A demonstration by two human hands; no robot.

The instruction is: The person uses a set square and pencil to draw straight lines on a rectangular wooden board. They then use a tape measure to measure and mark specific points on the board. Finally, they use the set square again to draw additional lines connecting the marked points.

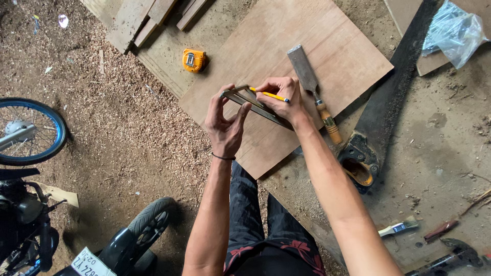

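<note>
Plainly, everything turns on the flat brown plywood sheet (307,61), which lies on the sawdust-strewn desk (450,153); near its lower edge the left hand (225,125) pinches a metal try square (255,105) against the sheet, thumb and fingers closed narrowly on the tool's end; the right hand (281,97) holds a yellow pencil (270,95) in a writing grip, its tip at the square's blade.

As a judgement, the main risk is a crooked line: the left hand grips only one end of the square, so pressure from the pencil could pivot the blade on the smooth sheet; the sheet itself also appears to overhang the desk edge nearest the person, so leaning on it might tip or shift it.

Just right of the right hand, on the sheet, lies a wooden-handled steel chisel (313,92); a sliding wrist could knock it, or brush its edge. Off the sheet's right edge rests a dark handsaw (388,97) with teeth exposed; off its upper left corner sits a yellow tape measure (194,60).
</note>
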